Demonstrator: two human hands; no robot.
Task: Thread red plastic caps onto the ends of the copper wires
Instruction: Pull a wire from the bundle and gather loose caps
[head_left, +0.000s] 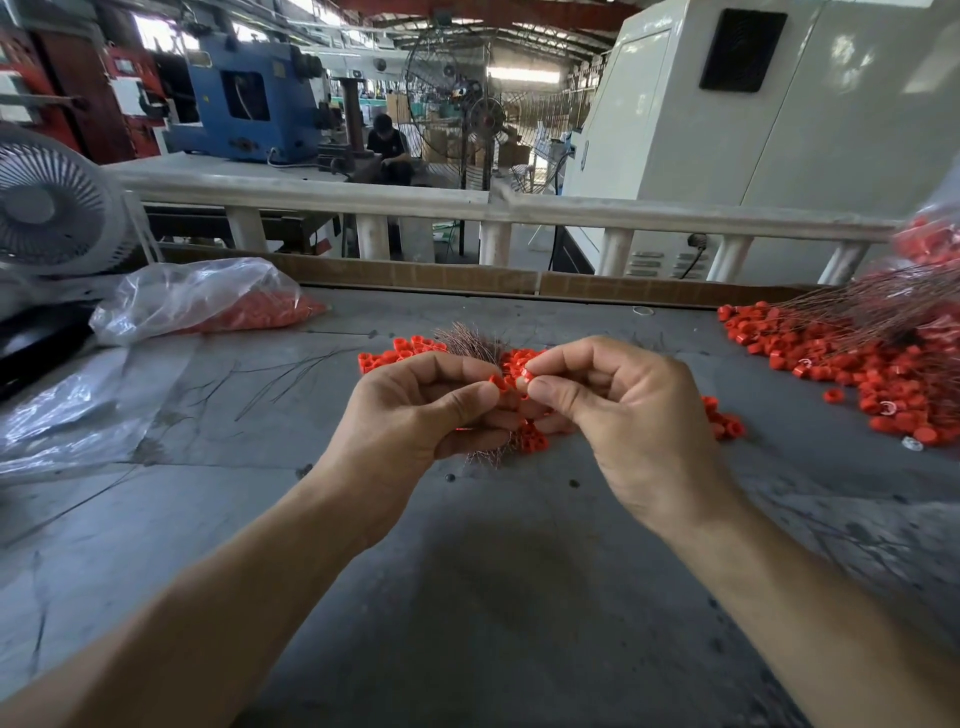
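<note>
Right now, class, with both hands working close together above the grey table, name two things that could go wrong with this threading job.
1. The right hand pinches one small red plastic cap at its fingertips; it could slip and vanish among the loose red caps below.
2. The left hand grips a bundle of thin copper wires whose ends fan out; a cap might catch the wrong strand, or the ends could prick fingers.
</note>
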